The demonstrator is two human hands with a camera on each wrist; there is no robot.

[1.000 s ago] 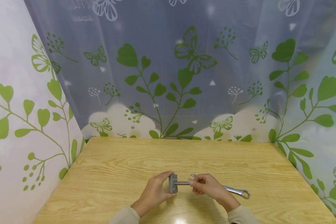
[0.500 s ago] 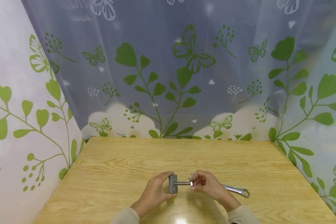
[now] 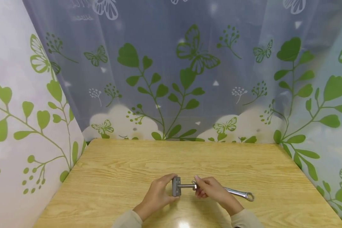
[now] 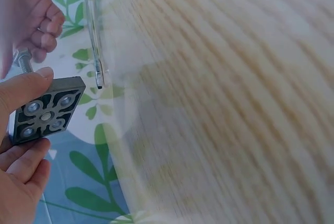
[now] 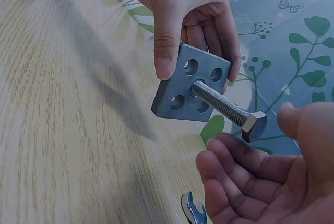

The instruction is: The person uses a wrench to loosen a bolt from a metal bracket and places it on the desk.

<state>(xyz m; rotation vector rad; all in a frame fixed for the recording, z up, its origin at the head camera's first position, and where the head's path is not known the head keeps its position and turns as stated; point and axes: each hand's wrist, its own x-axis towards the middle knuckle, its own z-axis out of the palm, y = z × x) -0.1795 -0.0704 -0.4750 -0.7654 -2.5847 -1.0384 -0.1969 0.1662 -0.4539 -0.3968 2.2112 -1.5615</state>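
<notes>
My left hand [image 3: 159, 193] grips a square grey metal plate [image 5: 177, 91] by its edges, thumb on one side and fingers on the other. A long hex bolt [image 5: 222, 101] is threaded into the plate's middle and sticks out toward my right hand [image 3: 212, 190]. Beside the bolt's hex head [image 5: 254, 126] the right hand's thumb stands apart, and its loosely bent fingers lie just below the head. The plate's other face, with a raised pattern round several holes, shows in the left wrist view. Partly behind the right hand, a combination wrench [image 3: 239, 192] lies on the table.
The wood-grain table [image 3: 125, 164] carries the wrench on the right, its open end [image 5: 193, 208] close under my right hand. Fabric walls with printed leaves and butterflies [image 3: 159, 95] enclose the table's back and both sides.
My right fingers shift around the bolt's head: the thumb has risen from lower at the head to above it, with the fingertips now below. The left hand and plate stay almost still.
</notes>
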